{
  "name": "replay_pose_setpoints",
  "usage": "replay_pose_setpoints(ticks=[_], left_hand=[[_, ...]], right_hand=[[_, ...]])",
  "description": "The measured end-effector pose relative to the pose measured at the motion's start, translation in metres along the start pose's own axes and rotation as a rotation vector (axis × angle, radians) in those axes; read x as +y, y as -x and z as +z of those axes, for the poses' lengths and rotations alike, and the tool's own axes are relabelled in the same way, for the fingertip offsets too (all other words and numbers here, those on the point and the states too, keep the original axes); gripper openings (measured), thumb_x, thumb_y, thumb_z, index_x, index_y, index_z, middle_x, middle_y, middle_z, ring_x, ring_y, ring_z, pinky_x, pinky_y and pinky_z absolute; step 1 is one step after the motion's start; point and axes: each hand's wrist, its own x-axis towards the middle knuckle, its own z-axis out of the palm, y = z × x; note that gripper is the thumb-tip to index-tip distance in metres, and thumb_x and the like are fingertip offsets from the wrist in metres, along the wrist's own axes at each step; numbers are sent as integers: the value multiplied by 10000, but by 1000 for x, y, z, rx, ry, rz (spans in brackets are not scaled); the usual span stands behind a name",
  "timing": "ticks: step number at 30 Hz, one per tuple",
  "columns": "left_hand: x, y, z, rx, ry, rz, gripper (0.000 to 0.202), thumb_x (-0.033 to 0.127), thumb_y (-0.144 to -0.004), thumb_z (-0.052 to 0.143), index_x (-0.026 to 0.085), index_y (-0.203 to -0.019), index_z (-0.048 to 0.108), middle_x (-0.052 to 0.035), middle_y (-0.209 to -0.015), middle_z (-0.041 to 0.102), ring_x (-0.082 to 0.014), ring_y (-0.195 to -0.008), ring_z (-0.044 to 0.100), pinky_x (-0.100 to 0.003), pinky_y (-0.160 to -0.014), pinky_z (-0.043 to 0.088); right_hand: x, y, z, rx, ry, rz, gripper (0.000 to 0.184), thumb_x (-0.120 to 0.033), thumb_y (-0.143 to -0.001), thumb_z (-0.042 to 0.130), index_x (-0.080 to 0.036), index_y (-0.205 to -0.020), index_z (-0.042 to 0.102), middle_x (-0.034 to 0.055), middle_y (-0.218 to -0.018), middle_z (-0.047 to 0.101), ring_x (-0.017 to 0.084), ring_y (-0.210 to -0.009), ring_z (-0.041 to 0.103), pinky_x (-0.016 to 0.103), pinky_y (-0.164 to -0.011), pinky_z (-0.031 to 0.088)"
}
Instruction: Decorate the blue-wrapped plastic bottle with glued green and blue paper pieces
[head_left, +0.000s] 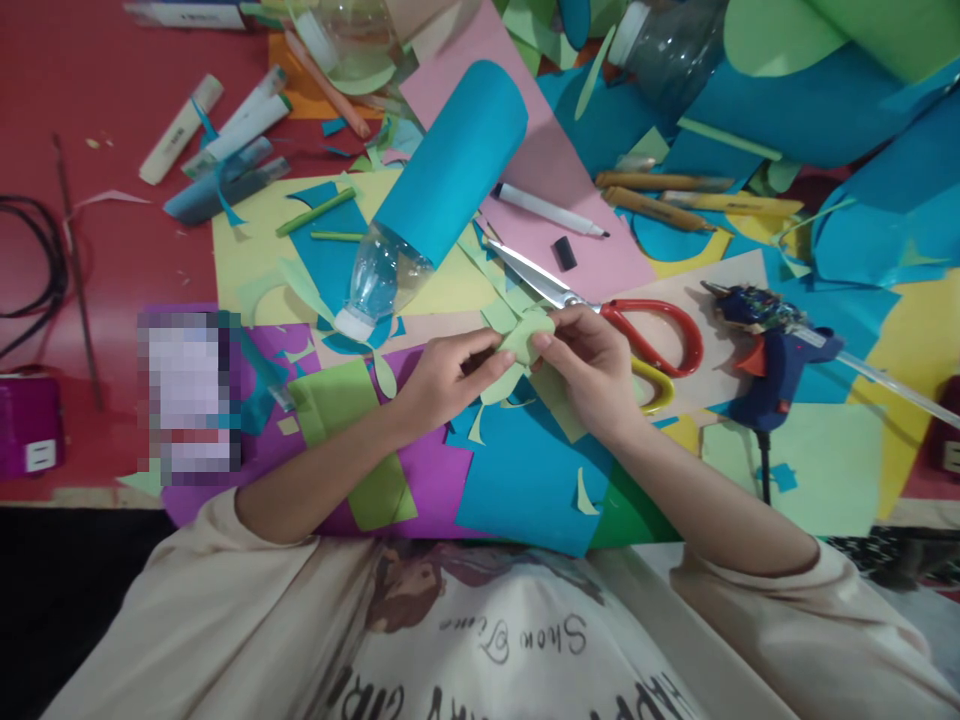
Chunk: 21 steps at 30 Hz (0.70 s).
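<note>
My left hand (448, 375) and my right hand (589, 365) meet at the table's middle, both pinching a small pale green paper cut-out (523, 340). Fingers of each hand are closed on its edges. Just beyond my right hand lie red-handled scissors (600, 305), blades pointing up-left. A clear plastic bottle wrapped in blue paper (435, 195) lies tilted, its white cap toward my left hand.
A blue glue gun (772, 345) rests at the right, cord running toward me. Coloured paper sheets and scraps (517, 470) cover the red table (105, 260). Markers (225, 135), a white pen (551, 210), craft knives (664, 195) and another bottle (671, 45) lie farther back.
</note>
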Motion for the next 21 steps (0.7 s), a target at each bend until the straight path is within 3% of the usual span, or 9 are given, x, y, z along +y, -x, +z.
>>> replay_pose_setpoints(ticks=[5, 21], left_hand=[[-2, 0, 1, 0, 12, -6, 390, 355, -914, 527, 189, -612, 344, 68, -550, 268, -63, -491, 272, -213, -454, 231], [6, 2, -1, -19, 52, -72, 390, 312, -884, 510, 181, -557, 342, 58, -525, 268, -68, -492, 266, -234, -466, 228]], right_hand=[[1, 0, -1, 21, -9, 16, 337, -479, -692, 774, -212, -716, 570, -55, -626, 562, 73, -520, 562, 221, -500, 485], [0, 0, -1, 13, -18, 57, 382, -519, -694, 760, -200, -677, 551, -64, -563, 538, 66, -472, 541, 208, -475, 461]])
